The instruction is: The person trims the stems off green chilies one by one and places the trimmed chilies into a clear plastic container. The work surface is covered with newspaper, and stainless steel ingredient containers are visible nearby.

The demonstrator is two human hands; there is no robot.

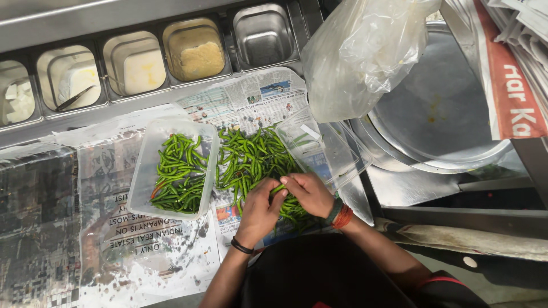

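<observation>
Green chillies (251, 159) lie in a loose heap on newspaper (251, 100), directly under and just beyond both hands, too many to count. Two hands work at the near edge of that heap: the left hand (260, 208) and the right hand (308, 191) meet fingertip to fingertip, both pinched shut on one single chilli (278, 187) held between them. A dark band sits on the left wrist, green and orange bangles on the right.

Just to the left of the left hand stands one clear plastic tub (142, 188), partly filled with more chillies, its right rim touching the heap. Beyond the right hand lies one clear lid (337, 154), tilted on the paper, and past it one crumpled plastic bag (365, 51). Further right rests one large round steel tray (439, 102).

Across the far side, beyond the heap, runs a row of five steel wells (262, 34) in the counter. Open room shows mainly to the left of the tub, where a plastic-covered newspaper sheet (85, 228) lies flat; to the right the counter edge drops away close beside the right wrist
</observation>
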